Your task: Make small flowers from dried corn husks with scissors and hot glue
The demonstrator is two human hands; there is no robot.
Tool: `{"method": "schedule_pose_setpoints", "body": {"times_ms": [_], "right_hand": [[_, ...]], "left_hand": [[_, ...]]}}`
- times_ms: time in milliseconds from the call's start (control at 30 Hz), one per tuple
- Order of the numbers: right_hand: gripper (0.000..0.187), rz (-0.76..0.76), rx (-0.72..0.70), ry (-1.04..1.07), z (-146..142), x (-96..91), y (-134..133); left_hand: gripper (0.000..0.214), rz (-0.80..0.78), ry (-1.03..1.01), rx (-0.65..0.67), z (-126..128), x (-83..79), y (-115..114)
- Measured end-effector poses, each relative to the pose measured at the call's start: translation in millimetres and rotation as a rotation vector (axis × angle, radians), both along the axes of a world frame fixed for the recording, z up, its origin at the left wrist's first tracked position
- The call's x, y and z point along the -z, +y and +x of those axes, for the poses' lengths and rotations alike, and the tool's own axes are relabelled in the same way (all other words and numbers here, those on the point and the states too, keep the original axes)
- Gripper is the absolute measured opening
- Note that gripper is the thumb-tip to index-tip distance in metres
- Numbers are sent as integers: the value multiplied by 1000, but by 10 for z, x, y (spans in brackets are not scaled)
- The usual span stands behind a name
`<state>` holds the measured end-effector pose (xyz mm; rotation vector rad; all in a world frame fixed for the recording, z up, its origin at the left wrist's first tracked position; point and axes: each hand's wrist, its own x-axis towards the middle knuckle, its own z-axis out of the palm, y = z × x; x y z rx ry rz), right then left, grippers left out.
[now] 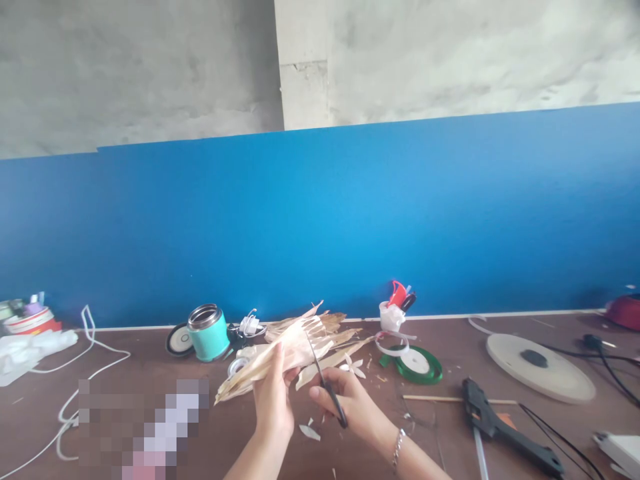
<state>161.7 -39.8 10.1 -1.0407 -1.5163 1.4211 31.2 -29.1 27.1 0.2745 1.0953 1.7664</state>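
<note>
My left hand (276,393) is closed around a pale dried corn husk (293,348), thumb on top, its fringed end pointing up and right. In my right hand (353,403) is a pair of scissors (327,387) with dark handles, the blades reaching up to the husk's right edge. Behind the held husk lies a pile of brownish dried husks (334,325). Beside the scissors is a small white petalled flower shape (353,367). Cut scraps (309,432) lie on the brown table below my hands.
A teal jar (207,340) stands at the left. To the right are a white cup of tools (393,317), a green ribbon roll (431,368), a glue gun (510,430), a thin wooden stick (435,399) and a large white reel (543,380). A white cable (103,357) runs along the left.
</note>
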Motion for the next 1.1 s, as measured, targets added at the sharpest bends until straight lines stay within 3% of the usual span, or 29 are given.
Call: {"method": "schedule_pose_setpoints", "body": {"times_ms": [600,800,900,1000,1100], "right_hand": [[40,-13,-6,33,-7,26,3],[41,-67,-81,85,46,-92,-12],[41,-133,41,169,104,-152,10],[39,-121,255,338,148,-151,58],[36,-111,320,354,164,-120,96]], "left_hand": [[32,10,-1,19,-7,14,-6],[29,48,22,-3,-85,-22,40],[29,76,46,5,-145,-56,79],[32,68,99,113,-167,-34,107],[35,62,155,222,-155,15,110]]}}
